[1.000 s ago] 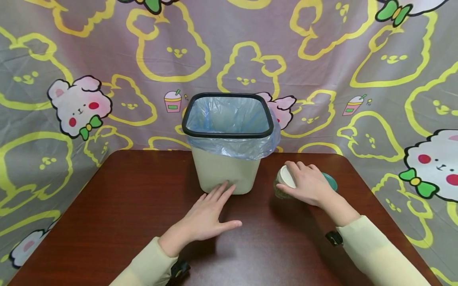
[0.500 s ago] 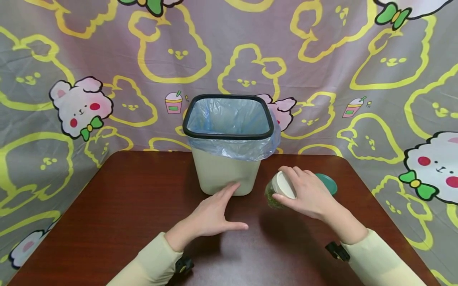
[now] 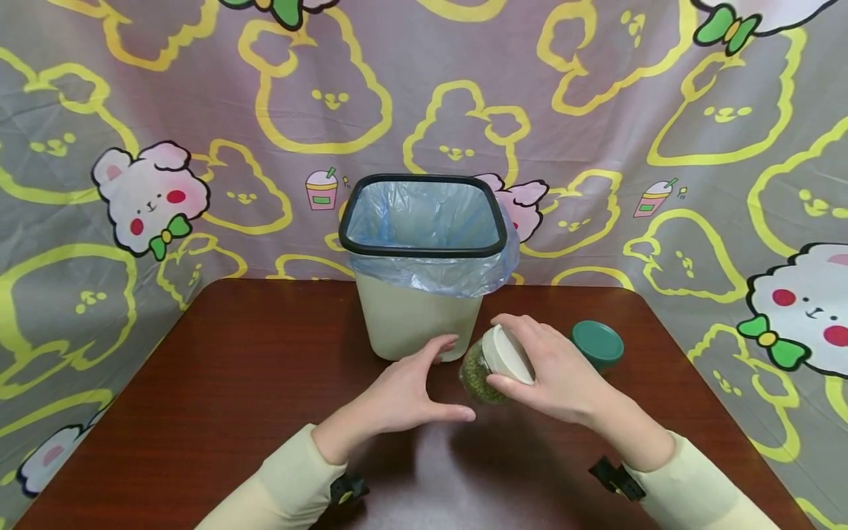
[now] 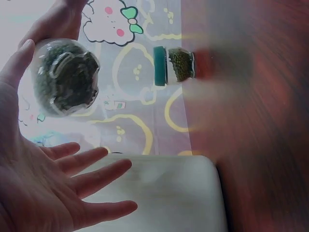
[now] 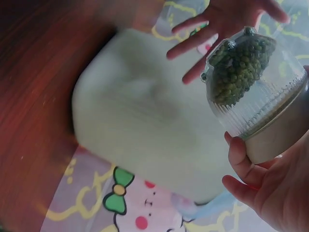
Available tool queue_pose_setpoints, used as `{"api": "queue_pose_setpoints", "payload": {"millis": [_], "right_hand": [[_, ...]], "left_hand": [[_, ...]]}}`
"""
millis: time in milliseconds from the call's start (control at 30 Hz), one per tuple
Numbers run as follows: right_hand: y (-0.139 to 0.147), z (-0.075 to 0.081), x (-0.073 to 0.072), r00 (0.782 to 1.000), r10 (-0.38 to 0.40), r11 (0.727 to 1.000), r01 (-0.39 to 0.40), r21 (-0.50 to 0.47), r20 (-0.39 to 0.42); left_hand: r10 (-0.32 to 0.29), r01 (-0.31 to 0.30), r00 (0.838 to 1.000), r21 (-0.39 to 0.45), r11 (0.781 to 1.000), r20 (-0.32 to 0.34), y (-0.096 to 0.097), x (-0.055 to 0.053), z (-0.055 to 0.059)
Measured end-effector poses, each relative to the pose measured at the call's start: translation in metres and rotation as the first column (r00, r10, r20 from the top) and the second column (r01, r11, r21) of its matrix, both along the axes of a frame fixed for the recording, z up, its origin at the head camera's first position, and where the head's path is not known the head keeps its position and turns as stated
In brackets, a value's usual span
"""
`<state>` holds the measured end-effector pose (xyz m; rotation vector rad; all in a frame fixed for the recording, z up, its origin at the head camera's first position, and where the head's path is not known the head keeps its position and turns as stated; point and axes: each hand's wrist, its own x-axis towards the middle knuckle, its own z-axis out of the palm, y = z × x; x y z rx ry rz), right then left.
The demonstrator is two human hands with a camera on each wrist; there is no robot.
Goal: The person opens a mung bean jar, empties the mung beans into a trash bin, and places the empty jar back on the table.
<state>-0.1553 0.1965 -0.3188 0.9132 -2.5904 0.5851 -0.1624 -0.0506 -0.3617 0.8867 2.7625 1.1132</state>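
My right hand (image 3: 556, 372) grips a clear jar by its white lid (image 3: 506, 355). The jar (image 3: 478, 377) is tilted, its base pointing toward my left hand, and is partly filled with small green beans (image 5: 241, 70). Facing it, my left hand (image 3: 404, 390) has its thumb and fingers spread, with a gap between them and the jar. In the left wrist view the jar's base (image 4: 72, 79) shows near the left thumb. A second jar with a green lid (image 4: 160, 66) and green beans inside stands upright at the right of the table, behind my right hand.
A cream trash bin (image 3: 417, 316) with a black rim and a blue plastic liner (image 3: 424, 213) stands at the back middle, just beyond my left fingertips. The brown table (image 3: 199, 383) ends at a patterned cloth (image 3: 371, 66) hung behind and at the sides.
My right hand has lifted the white-lidded jar and carried it left, tilting it. My left hand has shifted slightly right, its fingers curving more toward the jar. The green-lidded jar is now more exposed.
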Motion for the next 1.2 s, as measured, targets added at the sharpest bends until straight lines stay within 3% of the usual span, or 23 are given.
{"api": "queue_pose_setpoints", "payload": {"millis": [300, 533, 833, 1200], "right_hand": [[-0.018, 0.002, 0.004, 0.999, 0.046, 0.999, -0.046, 0.003, 0.027], [-0.027, 0.002, 0.003, 0.997, 0.075, 0.997, -0.075, 0.003, 0.025], [-0.038, -0.001, 0.001, 0.993, 0.088, 0.996, -0.087, -0.021, 0.08], [-0.043, -0.004, -0.003, 0.992, 0.108, 0.994, -0.106, -0.042, 0.065]], "left_hand": [[-0.036, 0.034, 0.999, 0.049, 0.998, 0.022, 0.002, 0.001, 0.004], [-0.048, 0.049, 0.999, 0.06, 0.997, -0.012, 0.002, 0.002, 0.004], [-0.014, 0.017, 1.0, 0.098, 0.995, -0.026, 0.001, 0.003, 0.006], [-0.011, 0.017, 0.999, 0.123, 0.992, -0.049, -0.001, -0.001, 0.006]]}}
